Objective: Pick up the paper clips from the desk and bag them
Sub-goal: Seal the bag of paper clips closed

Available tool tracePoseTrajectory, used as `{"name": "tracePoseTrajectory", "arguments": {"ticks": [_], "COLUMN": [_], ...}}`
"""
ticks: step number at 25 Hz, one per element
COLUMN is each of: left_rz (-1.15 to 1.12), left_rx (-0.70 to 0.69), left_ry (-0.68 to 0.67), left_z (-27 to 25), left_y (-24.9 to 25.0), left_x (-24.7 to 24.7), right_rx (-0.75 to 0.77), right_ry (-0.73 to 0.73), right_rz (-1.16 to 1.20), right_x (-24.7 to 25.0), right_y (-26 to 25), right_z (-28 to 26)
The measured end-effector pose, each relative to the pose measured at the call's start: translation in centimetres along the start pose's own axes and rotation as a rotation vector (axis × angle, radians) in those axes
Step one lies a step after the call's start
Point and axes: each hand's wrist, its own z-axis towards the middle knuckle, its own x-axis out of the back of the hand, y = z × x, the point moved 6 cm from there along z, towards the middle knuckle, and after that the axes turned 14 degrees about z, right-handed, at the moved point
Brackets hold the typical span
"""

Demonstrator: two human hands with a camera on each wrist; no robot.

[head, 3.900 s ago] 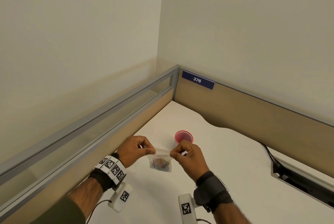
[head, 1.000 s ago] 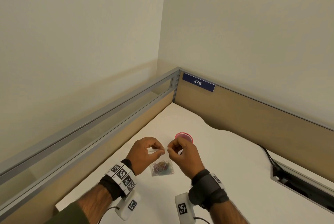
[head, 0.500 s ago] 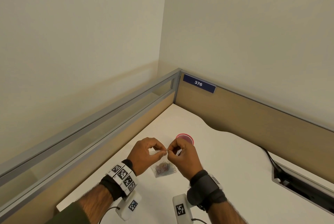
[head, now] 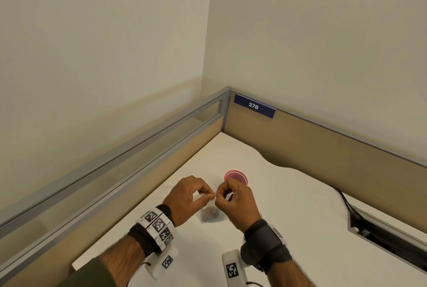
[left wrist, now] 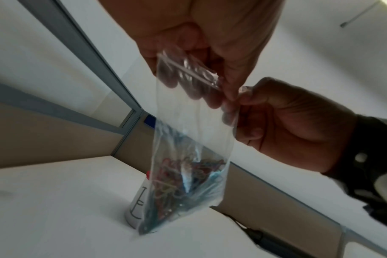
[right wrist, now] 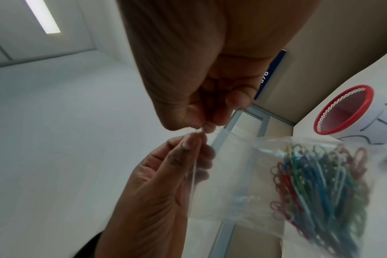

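A small clear zip bag [head: 211,213] [left wrist: 188,139] [right wrist: 254,183] hangs above the white desk [head: 288,205], with several coloured paper clips [left wrist: 183,185] [right wrist: 316,183] bunched at its bottom. My left hand [head: 189,196] [left wrist: 201,57] pinches the bag's top strip between thumb and fingers. My right hand [head: 233,198] [right wrist: 201,108] pinches the same strip right beside it, fingertips nearly touching the left ones. The bag's top edge looks pressed together between the two pinches.
A red mesh cup [head: 236,177] [right wrist: 345,111] stands on the desk just beyond my hands. Partition walls [head: 323,148] close the desk's back and left sides. A cable slot [head: 388,240] with a black cable lies at the right.
My hands have drawn closer together along the bag's top strip, from spread at its two ends to pinching almost side by side. The bag still hangs below them.
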Motion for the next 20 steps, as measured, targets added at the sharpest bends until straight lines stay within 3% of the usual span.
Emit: {"name": "tracePoseTrajectory", "arguments": {"ticks": [4,8,14,20], "left_rz": [-0.018,-0.126,-0.243,-0.065], "left_rx": [0.029,0.11,0.127,0.061], "left_ry": [-0.048,-0.008,0.011,-0.026], "left_z": [0.0,-0.4,-0.5,-0.1], "left_y": [-0.6,-1.4,-1.4,-1.0], "left_x": [0.3,1.0,1.4,1.3], "right_rx": [0.013,-0.028,-0.061,-0.026], "right_ry": [0.029,-0.036,-0.029,-0.024], "right_rz": [0.073,0.188,0.167,0.068], "right_x": [0.5,1.3,1.0,0.1], "right_y": [-0.2,-0.2,0.6,-0.3], "right_z": [0.2,0.6,0.4,0.4]}}
